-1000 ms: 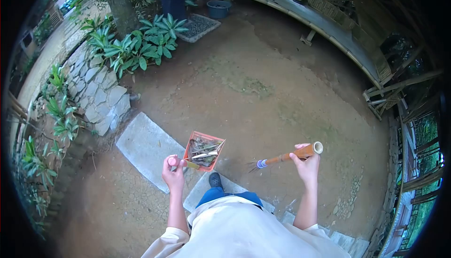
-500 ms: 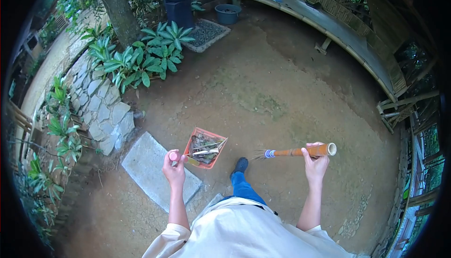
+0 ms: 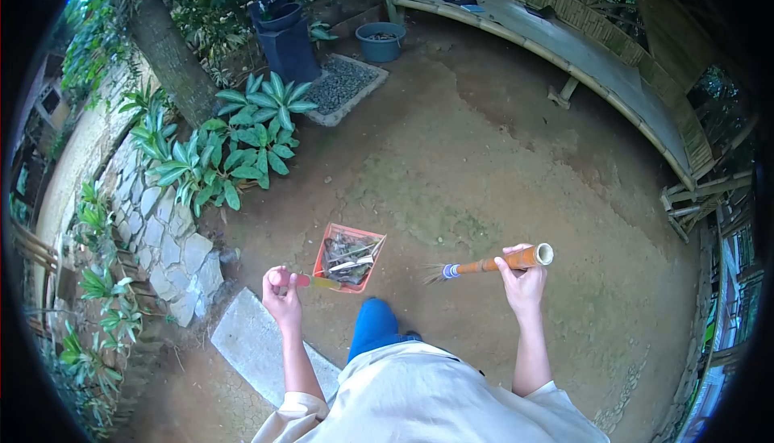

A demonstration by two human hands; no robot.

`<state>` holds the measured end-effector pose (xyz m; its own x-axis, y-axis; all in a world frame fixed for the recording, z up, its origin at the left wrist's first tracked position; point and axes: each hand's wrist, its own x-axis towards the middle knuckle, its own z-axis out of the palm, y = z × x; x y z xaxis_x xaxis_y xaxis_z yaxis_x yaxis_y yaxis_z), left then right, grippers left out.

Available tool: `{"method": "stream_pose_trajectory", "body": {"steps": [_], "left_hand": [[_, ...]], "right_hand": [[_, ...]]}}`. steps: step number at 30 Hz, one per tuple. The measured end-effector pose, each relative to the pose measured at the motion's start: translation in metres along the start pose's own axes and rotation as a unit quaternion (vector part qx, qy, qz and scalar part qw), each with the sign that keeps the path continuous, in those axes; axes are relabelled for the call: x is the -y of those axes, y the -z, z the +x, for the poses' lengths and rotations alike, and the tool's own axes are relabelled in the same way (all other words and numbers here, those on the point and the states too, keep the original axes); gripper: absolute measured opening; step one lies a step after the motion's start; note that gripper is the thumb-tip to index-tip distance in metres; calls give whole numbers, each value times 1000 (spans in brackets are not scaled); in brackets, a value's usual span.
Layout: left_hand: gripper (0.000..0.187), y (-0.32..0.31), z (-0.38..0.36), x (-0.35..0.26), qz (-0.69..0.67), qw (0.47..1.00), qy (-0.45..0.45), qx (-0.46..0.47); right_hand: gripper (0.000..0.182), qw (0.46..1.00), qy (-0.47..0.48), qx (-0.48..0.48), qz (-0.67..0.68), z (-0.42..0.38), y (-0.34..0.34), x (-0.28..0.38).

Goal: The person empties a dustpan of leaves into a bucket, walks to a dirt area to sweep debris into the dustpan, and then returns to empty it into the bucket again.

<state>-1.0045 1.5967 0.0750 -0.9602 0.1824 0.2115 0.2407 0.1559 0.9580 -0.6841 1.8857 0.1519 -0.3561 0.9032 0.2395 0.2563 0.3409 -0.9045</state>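
Note:
My left hand (image 3: 282, 298) is closed around the pink handle end of a long-handled dustpan (image 3: 345, 228). Its orange-pink pan hangs ahead of me, holding dry leaves (image 3: 343, 256) and pale stick-like scraps. On the other side, my right hand (image 3: 524, 283) grips a stick broom (image 3: 484, 266) by its brown bamboo handle. The broom lies roughly level, its hollow handle end to the right and its thin bristles pointing left toward the pan. A gap separates bristles and pan.
Beneath my left arm lies a pale concrete slab (image 3: 270, 346) on the bare earth. Leafy plants (image 3: 242, 149), a stone-paved edge (image 3: 165, 237) and a tree trunk (image 3: 165, 48) line the left. A grey-blue tub (image 3: 380, 42) and a curved bamboo bench (image 3: 580, 60) stand farther back.
My leg in blue trousers has swung, its knee now showing behind the pan. Both hands sit slightly farther left in view, still holding dustpan and broom. The dustpan's handle shows more from the side.

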Motion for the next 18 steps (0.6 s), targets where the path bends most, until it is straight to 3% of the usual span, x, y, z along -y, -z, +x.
{"method": "stream_pose_trajectory", "body": {"steps": [13,18], "left_hand": [[29,-223,289,53,-18,999,-11,26],[27,-303,391,17,58,994,-9,87]], "right_hand": [[32,992,3,-83,-98,303,-133,-46],[31,990,-21,-122,-62,405,-171,-29]]}}
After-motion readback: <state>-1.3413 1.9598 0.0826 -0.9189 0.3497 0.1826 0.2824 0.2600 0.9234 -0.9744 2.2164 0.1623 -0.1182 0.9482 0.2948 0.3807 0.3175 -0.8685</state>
